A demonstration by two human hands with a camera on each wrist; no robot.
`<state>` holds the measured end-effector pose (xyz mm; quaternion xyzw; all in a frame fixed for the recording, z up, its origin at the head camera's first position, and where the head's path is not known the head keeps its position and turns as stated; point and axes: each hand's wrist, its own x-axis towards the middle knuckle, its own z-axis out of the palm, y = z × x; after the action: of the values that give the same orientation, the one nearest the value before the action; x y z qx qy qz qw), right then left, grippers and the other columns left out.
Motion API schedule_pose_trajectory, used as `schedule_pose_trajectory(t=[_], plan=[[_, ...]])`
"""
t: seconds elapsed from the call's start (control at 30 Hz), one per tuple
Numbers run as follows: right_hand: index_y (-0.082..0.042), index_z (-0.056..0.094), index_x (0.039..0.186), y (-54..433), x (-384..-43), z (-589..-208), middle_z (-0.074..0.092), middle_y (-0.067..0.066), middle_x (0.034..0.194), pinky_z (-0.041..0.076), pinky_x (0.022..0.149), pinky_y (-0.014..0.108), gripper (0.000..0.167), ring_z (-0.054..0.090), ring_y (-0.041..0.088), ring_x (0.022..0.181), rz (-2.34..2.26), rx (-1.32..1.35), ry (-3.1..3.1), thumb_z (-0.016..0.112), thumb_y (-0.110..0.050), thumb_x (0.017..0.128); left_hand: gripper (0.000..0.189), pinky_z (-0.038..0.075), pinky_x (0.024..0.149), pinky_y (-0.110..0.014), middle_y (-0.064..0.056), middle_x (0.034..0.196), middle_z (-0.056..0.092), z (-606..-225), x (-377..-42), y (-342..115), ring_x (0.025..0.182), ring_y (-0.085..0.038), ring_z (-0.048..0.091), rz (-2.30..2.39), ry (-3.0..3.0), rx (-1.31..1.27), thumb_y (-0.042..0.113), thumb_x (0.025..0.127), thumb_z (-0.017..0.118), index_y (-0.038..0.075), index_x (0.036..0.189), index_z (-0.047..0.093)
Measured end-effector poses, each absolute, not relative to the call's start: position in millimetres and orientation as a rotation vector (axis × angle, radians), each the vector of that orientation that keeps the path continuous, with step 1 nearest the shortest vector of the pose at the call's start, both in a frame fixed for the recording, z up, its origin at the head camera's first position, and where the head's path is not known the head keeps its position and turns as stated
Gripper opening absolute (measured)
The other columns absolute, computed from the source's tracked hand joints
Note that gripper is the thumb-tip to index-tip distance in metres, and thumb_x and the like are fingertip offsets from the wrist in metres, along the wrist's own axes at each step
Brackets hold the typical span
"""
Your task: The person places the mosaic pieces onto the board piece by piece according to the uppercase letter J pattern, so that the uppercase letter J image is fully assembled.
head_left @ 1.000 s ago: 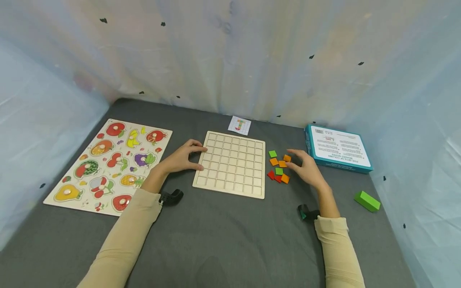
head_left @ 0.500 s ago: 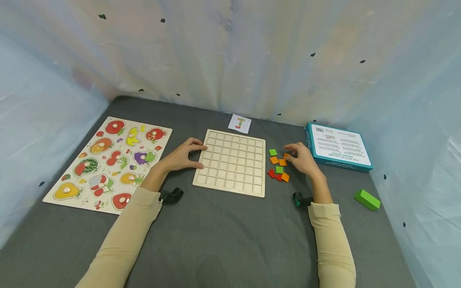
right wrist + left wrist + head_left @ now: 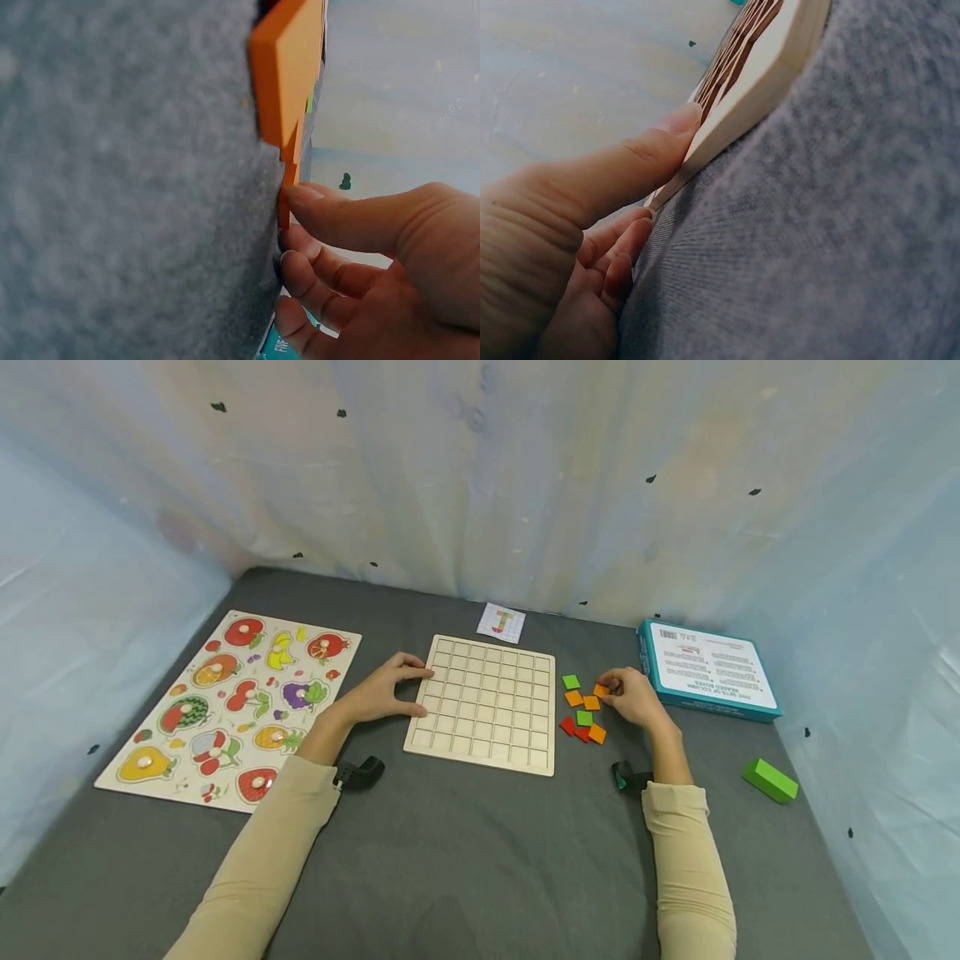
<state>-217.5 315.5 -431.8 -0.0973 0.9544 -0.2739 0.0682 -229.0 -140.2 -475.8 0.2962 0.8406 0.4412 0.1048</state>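
Observation:
A pale wooden board (image 3: 489,703) with a grid of square recesses lies on the grey cloth. At its left edge rests my left hand (image 3: 378,690), thumb and fingers spread apart; in the left wrist view the thumb (image 3: 649,154) touches the board's rim (image 3: 731,124). To the right of the board, my right hand (image 3: 634,697) pinches a small orange square tile (image 3: 601,690), the one farthest right in a loose group. The right wrist view has the thumb (image 3: 337,217) on that tile's face, fingers curled close to the cloth. Green tiles (image 3: 584,718), red tiles (image 3: 567,727) and other orange tiles (image 3: 573,698) lie nearby.
A patterned card (image 3: 501,622) lies behind the board. On the left is a fruit puzzle board (image 3: 225,710). A teal box (image 3: 708,668) sits beyond the right hand, with a green block (image 3: 770,781) nearer on the right. Curtain-like sheets (image 3: 480,485) enclose the table.
My right hand has come in over the rightmost orange tile, and its spread thumb and fingers have closed on it. The left hand stays at the board's edge.

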Motion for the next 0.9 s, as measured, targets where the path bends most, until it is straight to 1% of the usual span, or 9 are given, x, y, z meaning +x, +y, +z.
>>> schedule_pose_trajectory(t=[0.17, 0.3, 0.43, 0.67, 0.9], plan=[[0.011, 0.064, 0.114, 317.7, -219.9, -432.9, 0.055, 0.025, 0.104, 0.042, 0.075, 0.042, 0.021, 0.049, 0.032, 0.085, -0.844, -0.291, 2.864, 0.063, 0.004, 0.094, 0.069, 0.029, 0.109, -0.057, -0.02, 0.142, 0.038, -475.1, -227.1, -140.1, 0.133, -0.038, 0.036, 1.296, 2.487, 0.88, 0.018, 0.081, 0.085, 0.001, 0.141, 0.055], [0.01, 0.064, 0.113, 319.8, -222.6, -434.8, 0.057, 0.025, 0.104, 0.043, 0.074, 0.038, 0.02, 0.05, 0.031, 0.085, -0.891, -0.281, 2.853, 0.063, 0.004, 0.094, 0.067, 0.029, 0.109, -0.058, -0.02, 0.142, 0.039, -475.6, -227.4, -140.4, 0.134, -0.039, 0.036, 1.295, 2.493, 0.893, 0.019, 0.083, 0.084, 0.0, 0.14, 0.055], [0.011, 0.063, 0.115, 322.7, -223.9, -436.7, 0.059, 0.025, 0.103, 0.042, 0.072, 0.035, 0.022, 0.05, 0.03, 0.083, -0.963, -0.26, 2.822, 0.064, 0.005, 0.094, 0.066, 0.029, 0.109, -0.059, -0.02, 0.141, 0.039, -476.1, -228.3, -140.7, 0.133, -0.039, 0.036, 1.292, 2.494, 0.9, 0.02, 0.083, 0.084, 0.001, 0.14, 0.056], [0.011, 0.062, 0.117, 324.1, -223.9, -436.8, 0.059, 0.024, 0.101, 0.043, 0.071, 0.035, 0.026, 0.05, 0.029, 0.081, -0.998, -0.278, 2.793, 0.065, 0.006, 0.092, 0.068, 0.029, 0.109, -0.059, -0.02, 0.142, 0.038, -477.1, -228.1, -141.4, 0.134, -0.039, 0.036, 1.294, 2.493, 0.896, 0.02, 0.082, 0.085, 0.001, 0.14, 0.056], [0.011, 0.063, 0.118, 325.5, -223.2, -435.6, 0.056, 0.025, 0.105, 0.042, 0.074, 0.04, 0.027, 0.049, 0.032, 0.085, -0.968, -0.299, 2.814, 0.066, 0.007, 0.091, 0.068, 0.029, 0.109, -0.059, -0.02, 0.141, 0.038, -477.7, -228.2, -140.8, 0.133, -0.039, 0.036, 1.305, 2.488, 0.914, 0.02, 0.081, 0.085, 0.0, 0.14, 0.056]])
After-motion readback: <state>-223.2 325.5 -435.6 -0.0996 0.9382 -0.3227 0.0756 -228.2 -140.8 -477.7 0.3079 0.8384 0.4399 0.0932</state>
